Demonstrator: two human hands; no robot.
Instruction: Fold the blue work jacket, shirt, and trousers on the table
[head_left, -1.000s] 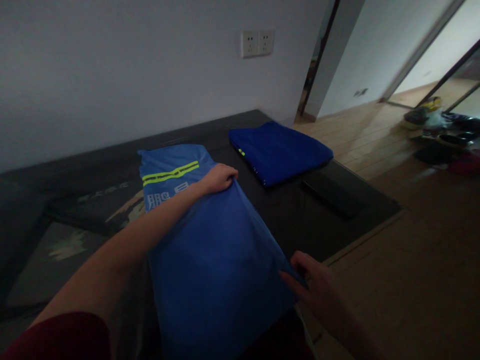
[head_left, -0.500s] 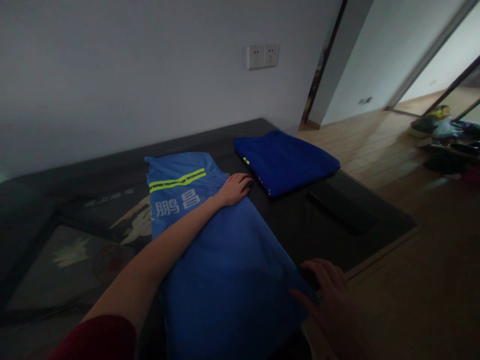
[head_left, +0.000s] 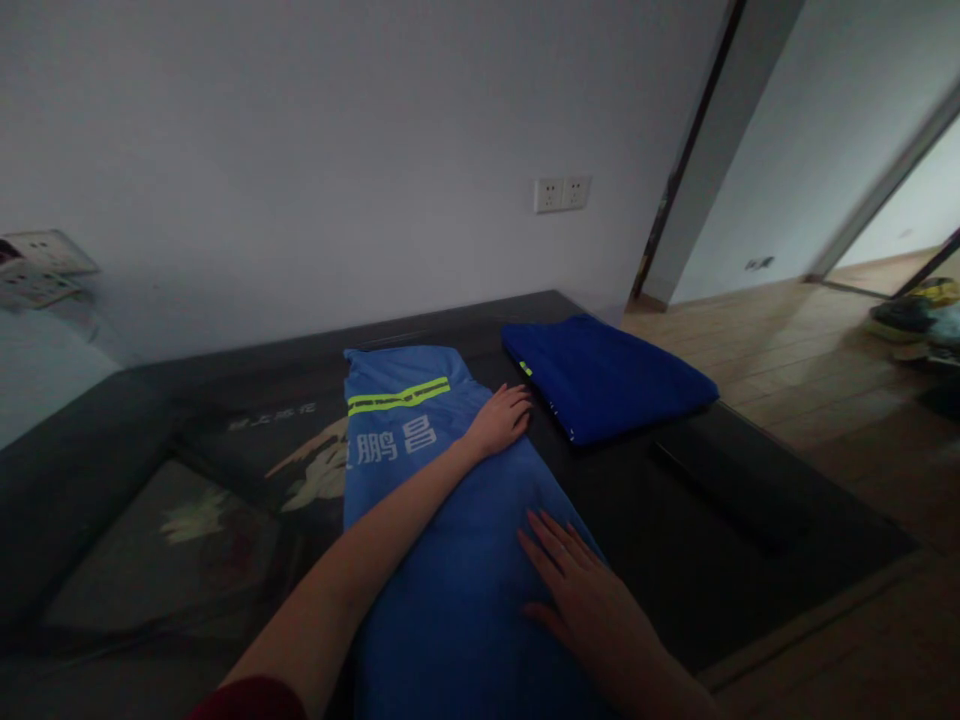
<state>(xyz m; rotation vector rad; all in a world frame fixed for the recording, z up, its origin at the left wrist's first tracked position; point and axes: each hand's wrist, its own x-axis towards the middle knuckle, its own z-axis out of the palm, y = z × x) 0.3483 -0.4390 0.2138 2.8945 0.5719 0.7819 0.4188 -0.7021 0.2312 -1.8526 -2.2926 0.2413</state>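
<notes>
A light blue garment [head_left: 450, 540] with a yellow-green reflective stripe and white Chinese characters lies folded lengthwise on a dark table [head_left: 607, 500]. My left hand [head_left: 501, 420] rests flat on its right edge, just below the stripe, fingers stretched out. Nearer to me, my right hand [head_left: 574, 580] lies palm down on the lower part of the cloth, with the fingers spread. Neither hand grips anything. Beyond my left hand, to the right, sits a darker blue folded garment [head_left: 607, 375]. The near end of the light blue garment runs out of view.
A flat black object [head_left: 727, 490] lies on the table at the right. The wall behind carries a double socket [head_left: 562, 194] and another socket [head_left: 49, 252] at far left. Wooden floor [head_left: 780, 350] and a pile of things [head_left: 915, 315] are at the right.
My right hand has left the garment's lower right corner and moved inward onto the cloth, lying flat. My left hand stays at the same edge. The view has tilted up and shifted left.
</notes>
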